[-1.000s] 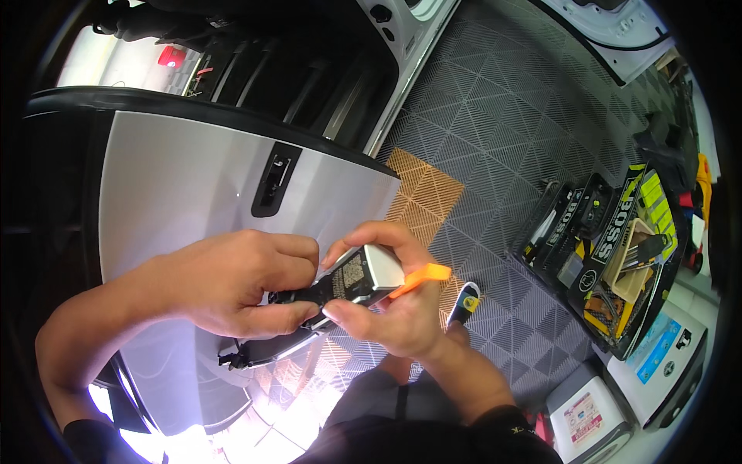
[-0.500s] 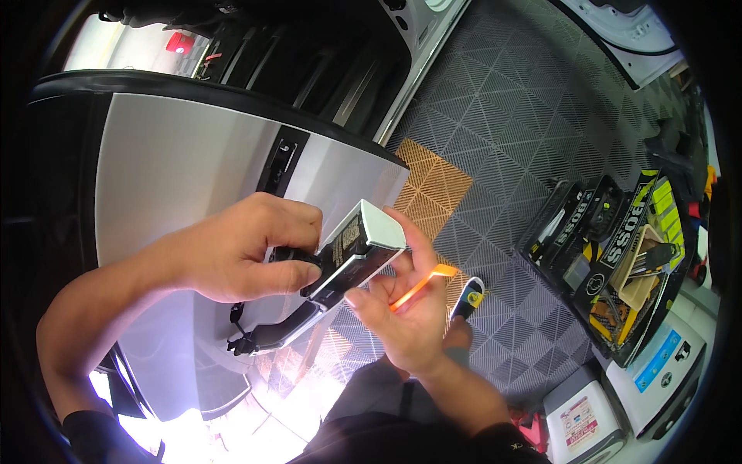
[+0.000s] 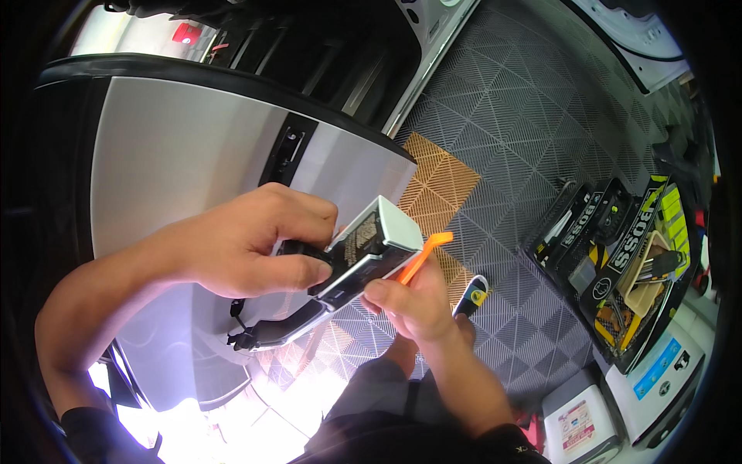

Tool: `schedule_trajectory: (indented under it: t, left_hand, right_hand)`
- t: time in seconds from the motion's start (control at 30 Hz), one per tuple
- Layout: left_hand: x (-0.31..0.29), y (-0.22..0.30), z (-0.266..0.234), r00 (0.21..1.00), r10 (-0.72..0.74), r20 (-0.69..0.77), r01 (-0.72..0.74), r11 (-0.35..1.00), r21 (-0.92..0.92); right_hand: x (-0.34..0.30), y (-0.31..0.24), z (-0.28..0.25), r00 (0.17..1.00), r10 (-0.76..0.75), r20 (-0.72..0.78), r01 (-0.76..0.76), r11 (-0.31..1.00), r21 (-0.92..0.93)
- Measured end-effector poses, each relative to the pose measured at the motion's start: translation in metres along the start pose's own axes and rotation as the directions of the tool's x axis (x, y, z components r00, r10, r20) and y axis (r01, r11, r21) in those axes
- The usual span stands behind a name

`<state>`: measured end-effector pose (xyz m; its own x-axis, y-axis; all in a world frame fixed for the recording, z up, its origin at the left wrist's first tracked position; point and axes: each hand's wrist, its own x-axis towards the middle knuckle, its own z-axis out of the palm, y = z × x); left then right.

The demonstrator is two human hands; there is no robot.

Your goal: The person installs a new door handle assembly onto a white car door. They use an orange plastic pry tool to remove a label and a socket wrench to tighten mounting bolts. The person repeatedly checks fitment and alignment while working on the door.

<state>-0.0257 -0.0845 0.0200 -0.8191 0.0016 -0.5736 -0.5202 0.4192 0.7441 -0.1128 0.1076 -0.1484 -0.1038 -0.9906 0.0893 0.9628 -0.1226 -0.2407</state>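
My left hand point(image 3: 259, 243) grips a car door handle point(image 3: 344, 282) with a pale outer cover and a black inner side, thumb and curled fingers around its black middle. Its squared pale end points up and to the right; the slimmer curved end hangs lower left, with a black connector there. An orange plastic trim tool point(image 3: 425, 255) is closed in my right hand point(image 3: 421, 305). The tool lies by the handle's squared end; whether it touches is unclear. Part of my right hand's fingers is hidden.
A silver car door point(image 3: 178, 170) stands at left, with a black recess point(image 3: 286, 151) in its panel. Grey and tan floor tiles point(image 3: 533, 116) stretch to the right. An open toolbox point(image 3: 618, 263) and a white box point(image 3: 583, 421) stand at right. My shoe point(image 3: 473, 298) is below.
My right fingers have left the far side of the handle and now close around the orange tool. The tool has risen beside the squared end. Handle and left hand shifted slightly right.
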Motion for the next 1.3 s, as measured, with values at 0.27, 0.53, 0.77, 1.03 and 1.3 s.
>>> schedule_trajectory:
  t: [0.27, 0.53, 0.77, 1.03, 1.3]
  left_hand:
    - [-0.005, -0.010, 0.009, 0.999, 0.023, -0.043, -0.021, 0.999, 0.032]
    - [-0.003, -0.010, 0.007, 1.000, 0.006, 0.001, -0.006, 0.998, 0.056]
    - [-0.001, -0.012, 0.010, 0.999, 0.008, -0.044, -0.005, 0.998, 0.069]
    - [-0.003, -0.008, 0.009, 0.997, -0.078, -0.002, 0.078, 0.987, 0.143]
    - [-0.001, -0.005, 0.011, 0.990, -0.139, -0.036, 0.143, 0.969, 0.202]
  right_hand:
    - [0.001, 0.011, -0.001, 0.992, 0.072, -0.108, -0.068, 0.997, 0.037]
    - [0.004, 0.011, 0.002, 0.986, 0.069, -0.152, -0.071, 0.997, -0.013]
    - [0.003, 0.008, 0.001, 0.983, 0.105, -0.149, -0.103, 0.994, 0.025]
    - [0.003, 0.008, -0.001, 0.985, 0.115, -0.127, -0.107, 0.992, 0.073]
    - [0.002, 0.006, 0.006, 0.978, 0.015, -0.208, -0.036, 0.995, -0.096]
